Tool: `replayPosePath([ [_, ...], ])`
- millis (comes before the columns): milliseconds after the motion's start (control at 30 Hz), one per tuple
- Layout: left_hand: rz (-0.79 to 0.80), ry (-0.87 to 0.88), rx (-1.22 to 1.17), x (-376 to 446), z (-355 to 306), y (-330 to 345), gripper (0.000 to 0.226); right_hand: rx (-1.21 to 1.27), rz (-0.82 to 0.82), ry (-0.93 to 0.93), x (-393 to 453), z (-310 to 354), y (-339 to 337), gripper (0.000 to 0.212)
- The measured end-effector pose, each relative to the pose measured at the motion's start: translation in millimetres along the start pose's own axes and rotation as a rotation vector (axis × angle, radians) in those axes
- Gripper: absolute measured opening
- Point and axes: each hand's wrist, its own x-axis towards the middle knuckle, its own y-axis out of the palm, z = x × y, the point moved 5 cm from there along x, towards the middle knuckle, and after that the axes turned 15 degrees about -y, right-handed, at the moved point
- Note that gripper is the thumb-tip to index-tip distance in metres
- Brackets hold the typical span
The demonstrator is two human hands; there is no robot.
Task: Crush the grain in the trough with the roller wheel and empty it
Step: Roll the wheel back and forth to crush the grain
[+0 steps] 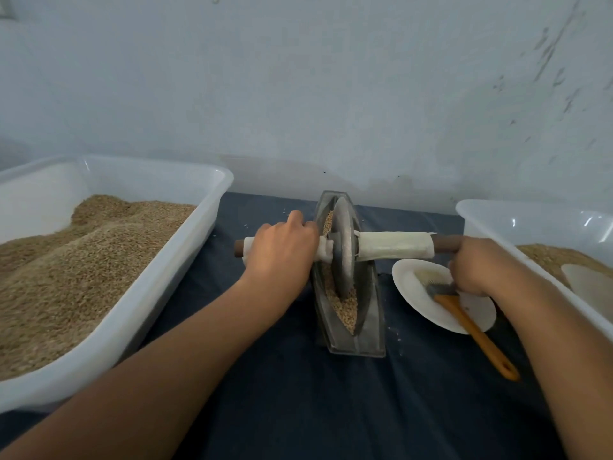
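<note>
Both arms reach forward, bare to the forearm. Left hand (282,245) is curled over its side of the handle (394,249), knuckles up. Right hand (481,265) grips the far right end (fingers mostly hidden from here), wrist bent inward.

trough (371,313): grey metal
wheel (343,247): grey
handle wrap (394,250): cream, ends brown
grain (346,308): tan
tubs (185,234): white
cloth (298,393): dark blue
brush (471,330): orange handle
plate (414,287): white
</note>
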Motion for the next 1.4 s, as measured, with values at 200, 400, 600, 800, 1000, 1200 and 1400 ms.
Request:
replayPosePath([
  [200,0.044,-0.016,-0.02,1,2,1,0.038,0.057,0.052,-0.071,-16,5,-7,0.075],
  [400,0.07,-0.028,-0.083,1,5,4,0.035,0.148,0.057,-0.108,-23,2,-10,0.095],
  [600,0.082,-0.043,-0.171,-1,6,3,0.027,0.359,-0.175,-0.13,-14,-14,-19,0.098],
  [800,0.012,-0.036,-0.056,0,-2,-2,0.029,0.147,-0.308,-0.296,-27,5,-49,0.106],
  [1000,0.04,-0.012,-0.032,-1,-2,-5,0.033,-0.027,-0.386,-0.481,-32,76,-39,0.047],
  [1200,0.137,-0.01,0.053,-1,-1,-12,0.039,-0.091,-0.362,-0.398,-26,74,-32,0.026],
  [1400,0.193,-0.07,0.081,-7,0,-25,0.041,-0.12,-0.144,-0.471,-46,75,-41,0.03],
])
